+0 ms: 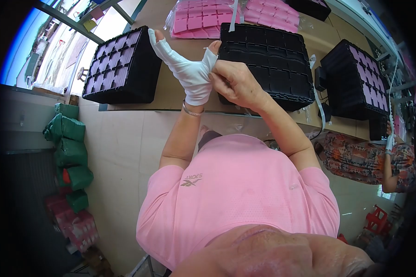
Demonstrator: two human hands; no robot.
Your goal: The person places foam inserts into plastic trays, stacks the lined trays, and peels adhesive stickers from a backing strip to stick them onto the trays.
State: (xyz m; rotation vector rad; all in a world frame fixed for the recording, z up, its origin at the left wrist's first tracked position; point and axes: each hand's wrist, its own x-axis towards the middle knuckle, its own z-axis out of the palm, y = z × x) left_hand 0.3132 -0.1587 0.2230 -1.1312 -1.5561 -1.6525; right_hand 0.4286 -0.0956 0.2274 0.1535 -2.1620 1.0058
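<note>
My left hand (189,71) wears a white glove (198,90) with bare fingertips showing. Its thumb and fingers are stretched apart, and nothing lies in it. My right hand (238,84) is bare and closed, its fingers pinching the glove's edge near the base of the left thumb. Behind both hands a black slotted crate (268,60) rests on the table. Left of the gloved hand stands another black crate (148,69), its open side showing pink-lilac dividers (112,64).
Pink moulded sheets (203,18) lie at the table's (171,94) far side. A third black crate (346,87) stands right. A co-worker in a patterned garment (351,154) is at the right. Green bundles (72,152) are stacked on the left floor; a red stool (376,219) stands lower right.
</note>
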